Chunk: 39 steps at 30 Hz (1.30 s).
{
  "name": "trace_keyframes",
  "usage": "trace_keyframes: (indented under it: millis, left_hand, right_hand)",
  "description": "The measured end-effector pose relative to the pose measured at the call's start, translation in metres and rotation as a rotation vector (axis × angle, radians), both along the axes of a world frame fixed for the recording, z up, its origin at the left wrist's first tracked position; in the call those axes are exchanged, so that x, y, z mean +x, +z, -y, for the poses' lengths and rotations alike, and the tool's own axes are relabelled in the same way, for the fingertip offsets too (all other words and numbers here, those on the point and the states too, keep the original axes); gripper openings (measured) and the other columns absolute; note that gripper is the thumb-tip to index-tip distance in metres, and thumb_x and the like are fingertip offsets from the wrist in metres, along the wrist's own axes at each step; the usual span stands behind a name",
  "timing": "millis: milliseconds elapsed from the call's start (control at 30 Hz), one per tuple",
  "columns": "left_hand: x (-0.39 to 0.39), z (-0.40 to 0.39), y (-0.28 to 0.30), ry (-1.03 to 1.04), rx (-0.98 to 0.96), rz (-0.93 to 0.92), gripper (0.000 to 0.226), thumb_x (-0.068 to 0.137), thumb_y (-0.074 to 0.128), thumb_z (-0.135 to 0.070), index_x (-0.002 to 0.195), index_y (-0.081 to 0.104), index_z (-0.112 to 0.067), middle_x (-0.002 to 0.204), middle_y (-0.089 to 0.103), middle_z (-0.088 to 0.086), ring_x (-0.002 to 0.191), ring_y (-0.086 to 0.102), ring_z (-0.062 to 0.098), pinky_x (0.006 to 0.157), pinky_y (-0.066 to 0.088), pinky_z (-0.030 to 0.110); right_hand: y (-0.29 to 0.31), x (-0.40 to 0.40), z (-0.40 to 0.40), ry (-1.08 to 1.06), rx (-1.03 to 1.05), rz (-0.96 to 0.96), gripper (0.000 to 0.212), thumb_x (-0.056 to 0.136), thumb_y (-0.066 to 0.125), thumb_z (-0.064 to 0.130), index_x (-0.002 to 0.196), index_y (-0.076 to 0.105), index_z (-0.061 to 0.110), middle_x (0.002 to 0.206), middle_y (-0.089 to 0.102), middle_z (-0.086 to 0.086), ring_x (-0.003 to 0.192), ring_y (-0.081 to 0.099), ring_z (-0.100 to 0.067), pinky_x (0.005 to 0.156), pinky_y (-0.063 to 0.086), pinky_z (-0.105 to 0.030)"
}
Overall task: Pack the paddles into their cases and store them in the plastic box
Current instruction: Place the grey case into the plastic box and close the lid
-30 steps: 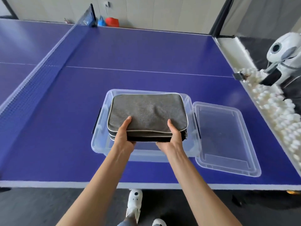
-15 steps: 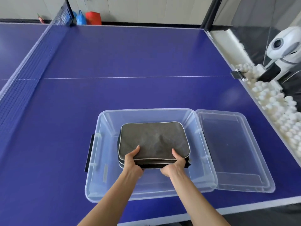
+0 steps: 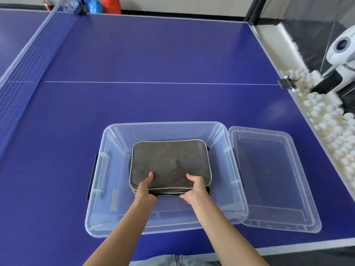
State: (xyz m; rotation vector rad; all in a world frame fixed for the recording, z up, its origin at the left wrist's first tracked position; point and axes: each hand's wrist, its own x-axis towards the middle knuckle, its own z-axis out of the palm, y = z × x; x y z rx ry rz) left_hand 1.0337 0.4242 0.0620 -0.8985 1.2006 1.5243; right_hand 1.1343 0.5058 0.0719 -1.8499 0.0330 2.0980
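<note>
A stack of grey paddle cases (image 3: 170,162) with white piping sits low inside the clear plastic box (image 3: 117,223) near the table's front edge. My left hand (image 3: 144,189) grips the stack's near left edge, thumb on top. At the near right edge my right hand (image 3: 194,190) holds it the same way. The paddles themselves are hidden inside the cases.
The box's clear lid (image 3: 272,179) lies upturned right beside it. The net (image 3: 23,73) runs along the left. Past the blue table's right edge sit several white balls (image 3: 330,127) and a white ball machine (image 3: 342,54). Red and blue items (image 3: 103,4) stand by the far wall.
Both hands have lowered the stacked cases from above the box rim down into the box. The head camera has tilted down and moved closer.
</note>
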Motion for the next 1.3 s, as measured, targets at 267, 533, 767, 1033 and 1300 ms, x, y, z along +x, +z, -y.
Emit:
trace_keyframes:
  millis: [267,533,767,1033,1300]
  left_hand:
    - [-0.006,0.003,-0.006,-0.117,-0.188,-0.074,0.081,0.071,0.081,-0.023,0.137,0.036,-0.01,0.137,0.048,0.012,0.123,0.048,0.032,0.1,0.045,0.05]
    - [0.001,0.003,0.014,-0.598,-0.657,-1.018,0.059,0.077,0.067,-0.015,0.131,0.043,-0.013,0.136,0.032,0.016,0.123,0.032,0.034,0.1,0.034,0.044]
    - [0.012,-0.04,0.054,-1.409,-0.427,-1.412,0.036,0.092,0.05,-0.033,0.125,0.054,-0.02,0.129,0.051,0.009,0.121,0.044,0.031,0.099,0.035,0.041]
    - [0.074,-0.122,0.112,-1.5,0.034,-1.933,0.034,0.095,0.048,-0.026,0.126,0.057,-0.015,0.13,0.053,0.01,0.119,0.048,0.031,0.097,0.037,0.039]
    - [0.205,-0.214,0.083,-1.84,-0.03,-1.814,0.039,0.093,0.049,-0.023,0.131,0.051,-0.015,0.134,0.049,0.011,0.124,0.046,0.031,0.097,0.039,0.041]
  right_hand:
    - [0.003,-0.003,0.006,0.216,0.086,0.202,0.063,0.084,0.069,0.034,0.134,0.041,0.011,0.142,0.038,-0.01,0.128,0.038,-0.034,0.103,0.038,-0.044]
    - [0.023,0.015,0.0,0.301,0.184,0.19,0.06,0.079,0.068,0.007,0.133,0.042,0.006,0.146,0.032,-0.013,0.132,0.034,-0.027,0.103,0.041,-0.041]
    - [0.069,0.037,0.012,0.672,0.476,0.136,0.046,0.085,0.061,0.023,0.129,0.05,0.013,0.139,0.042,-0.001,0.117,0.043,-0.017,0.101,0.041,-0.033]
    - [0.11,0.102,-0.072,1.079,1.312,1.006,0.038,0.089,0.054,0.019,0.123,0.054,0.002,0.126,0.055,-0.016,0.119,0.048,-0.033,0.098,0.037,-0.038]
    - [0.065,0.232,-0.168,1.17,1.102,1.211,0.043,0.09,0.054,0.02,0.13,0.048,0.004,0.136,0.05,-0.015,0.127,0.044,-0.033,0.102,0.039,-0.042]
